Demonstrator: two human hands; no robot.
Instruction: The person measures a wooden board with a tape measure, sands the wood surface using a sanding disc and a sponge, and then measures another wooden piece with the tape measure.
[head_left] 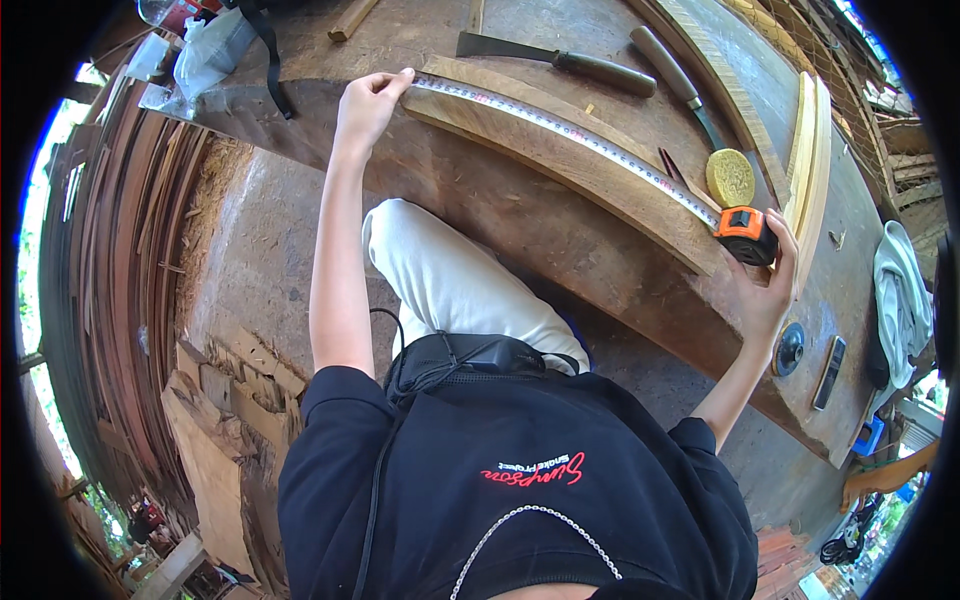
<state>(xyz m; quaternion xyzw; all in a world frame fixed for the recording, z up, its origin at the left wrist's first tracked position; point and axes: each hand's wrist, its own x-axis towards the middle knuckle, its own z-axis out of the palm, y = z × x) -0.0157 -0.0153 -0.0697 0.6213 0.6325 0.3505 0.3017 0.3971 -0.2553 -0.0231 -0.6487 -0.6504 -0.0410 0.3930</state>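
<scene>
A wooden board (540, 150) lies along the near edge of the worktable. The white blade of a tape measure (745, 236) is stretched along the board's upper face. My left hand (368, 108) is closed in a pinch on the blade's end, at the board's left end. Near the board's right end, my right hand (772, 285) grips the orange and black case, fingers wrapped around its right side and thumb below. Just behind the case sits a round yellow pad (730, 178), beside a dark pointed tool (672, 165) that is partly hidden.
A broad-bladed knife (605, 72) and another wooden-handled tool (665, 65) lie beyond the board. Long strips of wood (800, 160) line the right side. A black disc (790, 347) rests near the table edge. Stacked planks (130, 280) stand left; another person's arm (890, 475) shows lower right.
</scene>
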